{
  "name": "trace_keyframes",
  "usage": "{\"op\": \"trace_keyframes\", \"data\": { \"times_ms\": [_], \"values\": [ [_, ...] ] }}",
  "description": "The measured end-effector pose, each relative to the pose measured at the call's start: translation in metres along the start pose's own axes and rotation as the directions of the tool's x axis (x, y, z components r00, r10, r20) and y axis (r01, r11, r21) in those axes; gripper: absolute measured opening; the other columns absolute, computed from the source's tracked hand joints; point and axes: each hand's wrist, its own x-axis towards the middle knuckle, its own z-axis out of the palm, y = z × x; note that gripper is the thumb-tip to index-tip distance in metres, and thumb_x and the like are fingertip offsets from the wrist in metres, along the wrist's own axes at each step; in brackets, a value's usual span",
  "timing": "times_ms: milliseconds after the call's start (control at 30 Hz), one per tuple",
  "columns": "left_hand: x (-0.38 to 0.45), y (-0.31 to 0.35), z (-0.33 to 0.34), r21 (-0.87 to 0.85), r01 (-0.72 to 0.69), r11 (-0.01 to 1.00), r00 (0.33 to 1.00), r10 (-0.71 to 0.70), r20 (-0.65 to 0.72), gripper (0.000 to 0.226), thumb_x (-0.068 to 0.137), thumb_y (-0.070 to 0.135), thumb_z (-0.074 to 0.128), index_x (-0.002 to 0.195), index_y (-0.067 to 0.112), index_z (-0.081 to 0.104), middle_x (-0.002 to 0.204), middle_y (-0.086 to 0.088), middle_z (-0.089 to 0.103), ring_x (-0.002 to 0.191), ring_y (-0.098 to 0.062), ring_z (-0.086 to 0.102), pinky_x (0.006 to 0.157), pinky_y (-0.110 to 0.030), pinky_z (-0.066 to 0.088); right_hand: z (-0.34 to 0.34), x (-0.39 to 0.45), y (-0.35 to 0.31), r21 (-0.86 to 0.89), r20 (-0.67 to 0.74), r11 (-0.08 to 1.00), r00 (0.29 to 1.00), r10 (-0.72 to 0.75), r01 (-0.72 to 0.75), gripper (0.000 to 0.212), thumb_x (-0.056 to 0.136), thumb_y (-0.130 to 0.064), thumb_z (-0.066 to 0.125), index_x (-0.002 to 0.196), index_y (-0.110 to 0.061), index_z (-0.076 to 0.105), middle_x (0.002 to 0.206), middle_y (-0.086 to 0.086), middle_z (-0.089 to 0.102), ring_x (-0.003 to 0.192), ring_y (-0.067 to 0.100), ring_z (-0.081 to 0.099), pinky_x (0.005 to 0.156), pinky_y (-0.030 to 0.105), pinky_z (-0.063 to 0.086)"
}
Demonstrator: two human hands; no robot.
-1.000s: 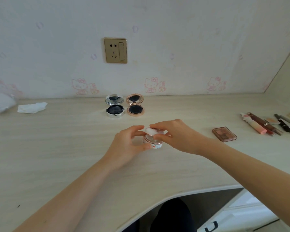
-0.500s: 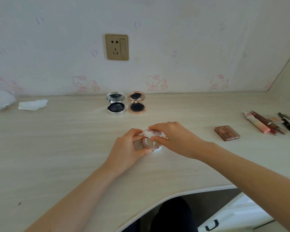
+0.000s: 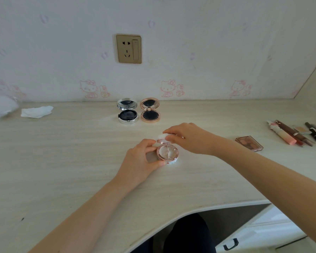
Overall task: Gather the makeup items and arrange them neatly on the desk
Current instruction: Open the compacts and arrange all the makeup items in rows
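Head view shows your pink compact (image 3: pixel 167 152) at the desk's (image 3: pixel 62 170) centre, its lid now swung up where a second ago it sat nearly shut. Your left hand (image 3: pixel 142 159) grips the base, fingers curled round it, while your right hand (image 3: pixel 188 137) pinches the lid at twelve o'clock. Opened, it matches the silver compact (image 3: pixel 127 114) and gold compact (image 3: pixel 150 112) beyond, so placing it beside them looks next.

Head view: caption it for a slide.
Left hand steadies a pink compact on the desk while the right hand holds its lid open.
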Motion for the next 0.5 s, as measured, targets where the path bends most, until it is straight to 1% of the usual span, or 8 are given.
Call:
{"op": "trace_keyframes", "data": {
  "times_ms": [67, 133, 200, 267, 333, 400, 500],
  "values": [
    [-0.0001, 0.0003, 0.0004, 0.013, 0.000, 1.000, 1.000, 0.000, -0.005, 0.060, 0.064, 0.031, 0.086, 0.114, 0.024, 0.055, 0.110, 0.014, 0.069, 0.105, 0.004, 0.056, 0.080, 0.005, 0.029, -0.0005, 0.0021, 0.0002, 0.016, 0.010, 1.000, 1.000, 0.020, -0.021, 0.036, 0.097, -0.037, 0.042, 0.105, -0.009, 0.064, 0.098, 0.008, 0.067, 0.088, 0.024, 0.057, 0.077, 0.025, 0.040],
    [-0.0001, -0.0002, 0.0008, 0.027, -0.008, 1.000, 1.000, 0.009, -0.005, 0.059, 0.064, 0.030, 0.086, 0.115, 0.022, 0.055, 0.111, 0.014, 0.069, 0.107, 0.000, 0.057, 0.082, 0.004, 0.030, -0.0006, 0.0026, 0.0005, 0.036, 0.008, 0.999, 0.999, 0.036, -0.037, 0.035, 0.097, -0.037, 0.043, 0.105, -0.011, 0.065, 0.099, 0.008, 0.067, 0.089, 0.024, 0.057, 0.078, 0.027, 0.043],
    [-0.0001, -0.0004, 0.0003, 0.030, -0.016, 0.999, 1.000, 0.016, 0.000, 0.058, 0.065, 0.030, 0.086, 0.114, 0.021, 0.056, 0.111, 0.013, 0.069, 0.109, -0.001, 0.057, 0.085, -0.001, 0.033, -0.0004, 0.0025, 0.0008, 0.046, 0.004, 0.998, 0.999, 0.036, -0.036, 0.036, 0.096, -0.038, 0.042, 0.104, -0.011, 0.065, 0.097, 0.007, 0.067, 0.088, 0.024, 0.057, 0.079, 0.029, 0.045],
    [0.0000, -0.0005, -0.0001, 0.028, -0.023, 0.999, 1.000, 0.023, 0.007, 0.054, 0.065, 0.030, 0.086, 0.110, 0.021, 0.058, 0.109, 0.014, 0.070, 0.108, -0.001, 0.058, 0.089, -0.010, 0.037, -0.0004, 0.0019, -0.0001, 0.052, 0.000, 0.998, 0.999, 0.036, -0.036, 0.036, 0.096, -0.038, 0.041, 0.103, -0.011, 0.065, 0.096, 0.008, 0.067, 0.087, 0.024, 0.057, 0.079, 0.030, 0.046],
    [-0.0002, -0.0002, -0.0006, 0.024, -0.028, 0.999, 1.000, 0.028, 0.010, 0.050, 0.065, 0.030, 0.085, 0.107, 0.023, 0.058, 0.107, 0.015, 0.070, 0.107, 0.001, 0.058, 0.088, -0.010, 0.038, 0.0001, 0.0011, -0.0009, 0.071, -0.016, 0.997, 0.999, 0.042, -0.041, 0.034, 0.097, -0.036, 0.041, 0.105, -0.013, 0.066, 0.098, 0.007, 0.068, 0.090, 0.023, 0.059, 0.081, 0.031, 0.046],
    [-0.0005, 0.0004, -0.0009, 0.023, -0.036, 0.999, 0.999, 0.036, 0.010, 0.049, 0.065, 0.030, 0.085, 0.106, 0.023, 0.058, 0.106, 0.015, 0.069, 0.105, 0.003, 0.058, 0.086, -0.007, 0.038, 0.0018, -0.0007, -0.0009, 0.108, -0.042, 0.993, 0.997, 0.057, -0.053, 0.033, 0.097, -0.037, 0.042, 0.113, -0.020, 0.065, 0.104, 0.001, 0.069, 0.097, 0.020, 0.060, 0.085, 0.031, 0.046],
    [-0.0010, 0.0015, -0.0011, 0.024, -0.048, 0.999, 0.999, 0.048, 0.013, 0.049, 0.065, 0.029, 0.085, 0.106, 0.023, 0.059, 0.108, 0.013, 0.068, 0.105, 0.004, 0.059, 0.090, -0.012, 0.040, 0.0069, -0.0065, 0.0015, 0.165, -0.101, 0.982, 0.989, 0.106, -0.089, 0.040, 0.098, -0.040, 0.043, 0.134, -0.023, 0.053, 0.126, -0.006, 0.062, 0.111, 0.011, 0.058, 0.089, 0.021, 0.040]
  ]
}}
